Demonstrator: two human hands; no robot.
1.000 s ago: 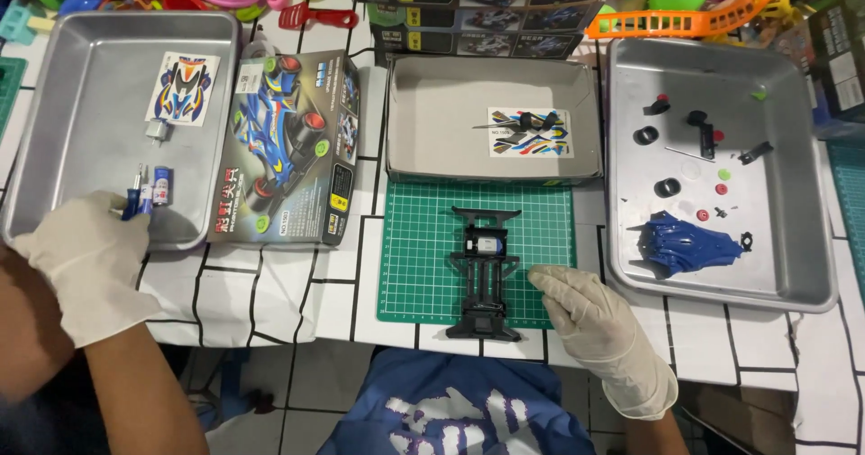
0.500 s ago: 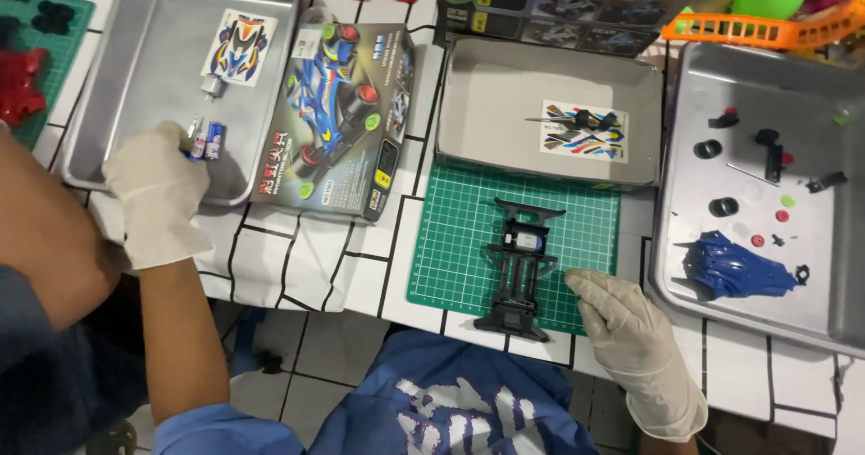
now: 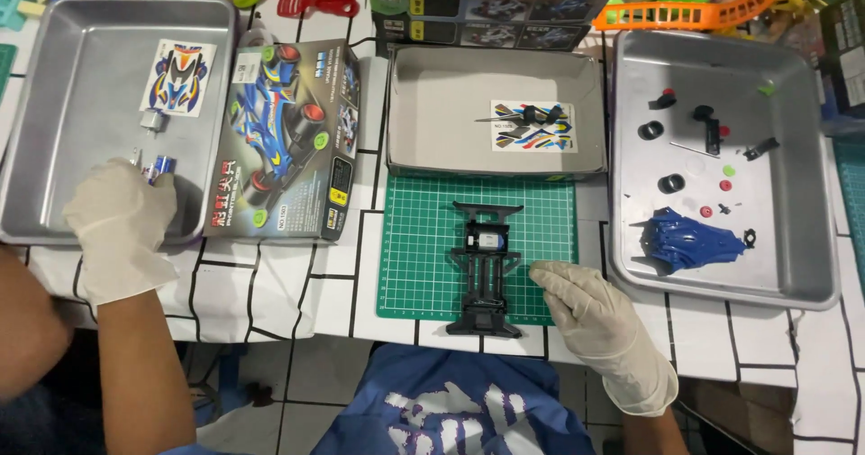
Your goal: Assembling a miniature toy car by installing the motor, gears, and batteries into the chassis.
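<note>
In left tray (image 3: 54, 104), near front wall: left hand (image 3: 122, 225) curled over small blue-silver part (image 3: 160, 168), fingertips on it, can't tell if actually gripped yet. Imo pinch by sides, lift straight up, tray wall close. Right hand (image 3: 590, 306) flat, holding nothing, w/ fingertips beside black chassis (image 3: 487, 270) on green mat (image 3: 423, 239). Chassis tail hangs off bench (image 3: 297, 284) edge. Kit box (image 3: 288, 140) fills gap between tray and mat, so go over it.

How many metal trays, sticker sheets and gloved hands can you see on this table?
Metal trays: 2, the left tray and the right tray.
Sticker sheets: 2, one in the left tray, one in the grey box lid.
Gloved hands: 2, the left hand and the right hand.
Total: 6
</note>
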